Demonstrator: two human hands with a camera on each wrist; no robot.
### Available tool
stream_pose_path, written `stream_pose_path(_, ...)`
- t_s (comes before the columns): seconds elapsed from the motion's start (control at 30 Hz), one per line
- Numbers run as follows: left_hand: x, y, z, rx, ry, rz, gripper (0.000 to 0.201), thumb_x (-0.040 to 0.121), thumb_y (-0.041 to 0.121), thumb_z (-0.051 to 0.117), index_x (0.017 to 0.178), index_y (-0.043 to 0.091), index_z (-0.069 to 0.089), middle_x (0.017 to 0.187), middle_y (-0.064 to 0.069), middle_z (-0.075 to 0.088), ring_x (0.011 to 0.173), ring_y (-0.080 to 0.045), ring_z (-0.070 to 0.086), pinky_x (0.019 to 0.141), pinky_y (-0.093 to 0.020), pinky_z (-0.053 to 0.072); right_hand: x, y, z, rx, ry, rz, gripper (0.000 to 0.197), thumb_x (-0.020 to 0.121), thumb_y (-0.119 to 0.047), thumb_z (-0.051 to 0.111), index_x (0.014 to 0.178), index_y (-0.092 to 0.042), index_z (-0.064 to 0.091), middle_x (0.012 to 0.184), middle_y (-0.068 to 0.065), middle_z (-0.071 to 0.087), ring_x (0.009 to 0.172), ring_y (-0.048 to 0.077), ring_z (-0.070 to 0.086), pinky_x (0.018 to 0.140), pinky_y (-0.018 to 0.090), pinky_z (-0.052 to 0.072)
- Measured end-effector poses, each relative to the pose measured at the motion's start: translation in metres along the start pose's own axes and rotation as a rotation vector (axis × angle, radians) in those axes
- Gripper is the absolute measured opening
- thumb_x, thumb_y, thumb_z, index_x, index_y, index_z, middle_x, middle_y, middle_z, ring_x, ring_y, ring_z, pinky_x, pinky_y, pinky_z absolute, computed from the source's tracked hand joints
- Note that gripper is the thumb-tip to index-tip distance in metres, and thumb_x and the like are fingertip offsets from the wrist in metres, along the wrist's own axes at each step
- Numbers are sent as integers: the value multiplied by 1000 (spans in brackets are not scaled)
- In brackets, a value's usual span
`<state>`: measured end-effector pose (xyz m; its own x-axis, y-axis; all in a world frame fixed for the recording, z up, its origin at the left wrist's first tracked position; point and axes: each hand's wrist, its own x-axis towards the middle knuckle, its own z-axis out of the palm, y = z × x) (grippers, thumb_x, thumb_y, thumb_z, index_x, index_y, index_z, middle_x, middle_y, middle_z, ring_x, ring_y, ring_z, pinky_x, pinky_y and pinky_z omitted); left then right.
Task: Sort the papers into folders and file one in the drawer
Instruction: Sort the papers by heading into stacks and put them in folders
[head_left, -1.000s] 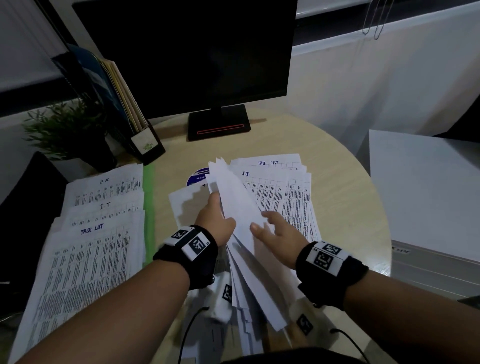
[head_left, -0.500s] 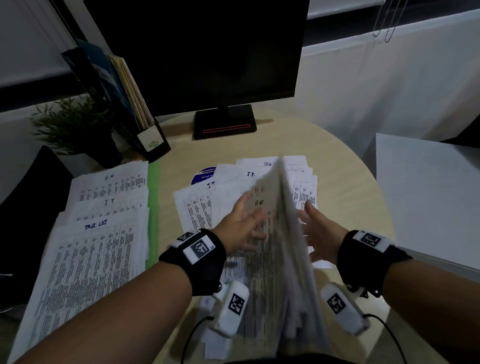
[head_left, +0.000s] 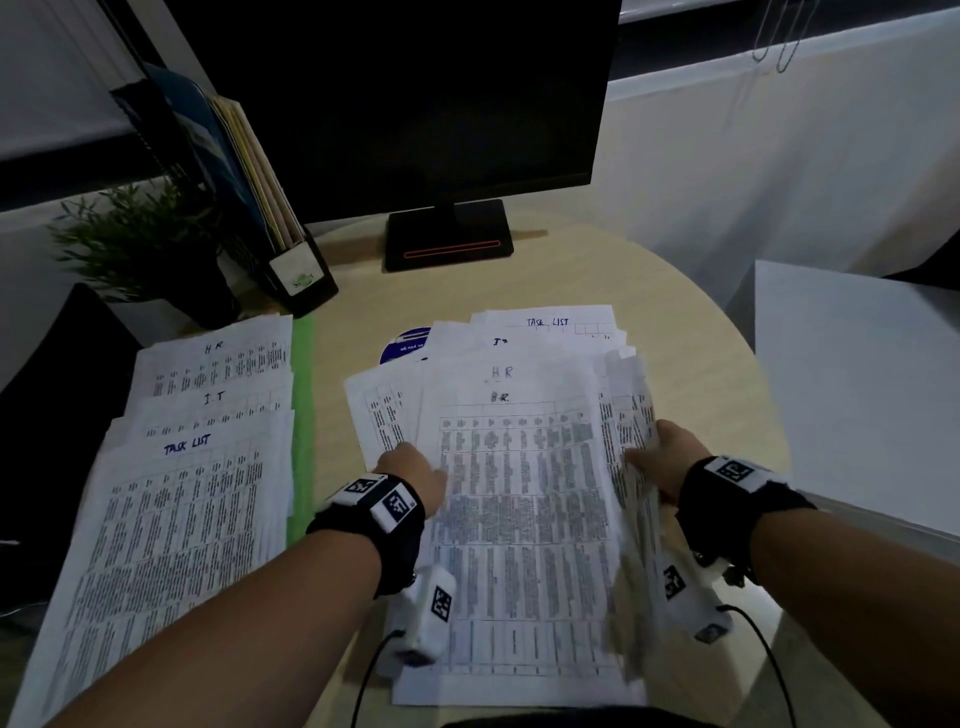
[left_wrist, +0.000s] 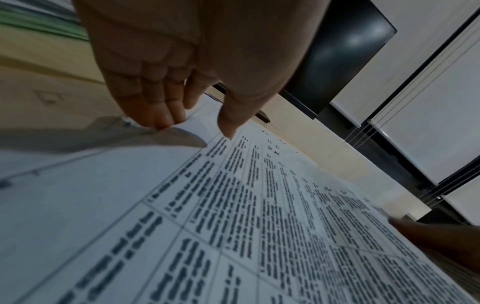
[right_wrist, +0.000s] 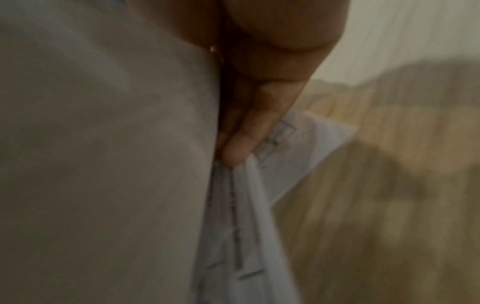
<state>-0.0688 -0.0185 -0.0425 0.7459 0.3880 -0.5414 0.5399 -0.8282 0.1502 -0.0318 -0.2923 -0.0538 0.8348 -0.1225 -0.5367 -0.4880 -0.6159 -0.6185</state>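
Note:
A loose heap of printed papers (head_left: 524, 509) lies mid-table, its top sheet headed HR and lying flat. My left hand (head_left: 410, 470) rests on that sheet's left edge; the left wrist view shows its fingertips (left_wrist: 163, 121) straight and touching the paper (left_wrist: 259, 226). My right hand (head_left: 657, 457) grips the right edge of several sheets (head_left: 631, 415), which curl upward there. In the blurred right wrist view a finger (right_wrist: 249, 131) lies along the paper sheaf (right_wrist: 233, 226). Sorted sheets headed HR, IT and TASK LIST (head_left: 176, 478) lie at the left over a green folder (head_left: 301, 415).
A dark monitor (head_left: 395, 93) stands at the back on its base (head_left: 449, 234). A file holder with folders (head_left: 260, 197) and a potted plant (head_left: 135, 244) are back left. A white cabinet (head_left: 857, 384) stands right of the round table (head_left: 691, 322). A blue disc (head_left: 408, 344) peeks from under the heap.
The sheaf that stood on edge between my hands now lies flat, HR sheet up. My left hand slid to its left edge; my right hand moved out to its right edge.

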Motion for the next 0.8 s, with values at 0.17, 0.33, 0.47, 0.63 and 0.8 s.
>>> stream_pose_path(0.17, -6, 14, 4, -47, -13, 119, 26, 95, 28, 48, 102, 3, 51, 96, -9, 53, 81, -22, 51, 66, -26, 38, -9, -15, 13, 174, -131, 25, 51, 92, -49, 50, 121, -7, 53, 104, 14, 62, 66, 18, 53, 59, 25, 44)
stream_pose_path(0.33, -7, 12, 2, -195, -56, 123, 62, 92, 38, 55, 140, 6, 35, 137, -11, 47, 119, -26, 51, 95, -30, 42, -18, -25, 6, 87, -88, -149, 35, 82, -7, 69, 116, -6, 59, 106, 11, 66, 83, 21, 60, 69, 25, 46)
stream_pose_path(0.47, -5, 0, -21, -589, 43, 139, 85, 81, 43, 70, 147, 15, 24, 149, -8, 36, 130, -27, 43, 104, -39, 41, -43, -45, -27, 285, -71, -466, 23, 79, -2, 71, 93, -20, 65, 96, 4, 70, 87, 22, 66, 90, 45, 51)
stream_pose_path(0.63, -17, 17, -71, -1164, 99, 309, 70, 67, 29, 81, 124, 12, 44, 127, -6, 58, 103, -18, 60, 91, -31, 48, -77, -71, -63, 577, -192, -752, 45, 48, -52, 85, 86, -31, 74, 92, -1, 74, 87, 17, 70, 75, 29, 57)
stream_pose_path(0.8, -29, 24, -107, -1354, 159, 530, 31, 79, -3, 68, 108, 8, 65, 106, -11, 70, 101, -27, 67, 93, -43, 51, -81, -86, -72, 567, 10, -819, 26, 75, 0, 71, 90, -21, 65, 80, -17, 73, 77, 0, 69, 64, 15, 54)
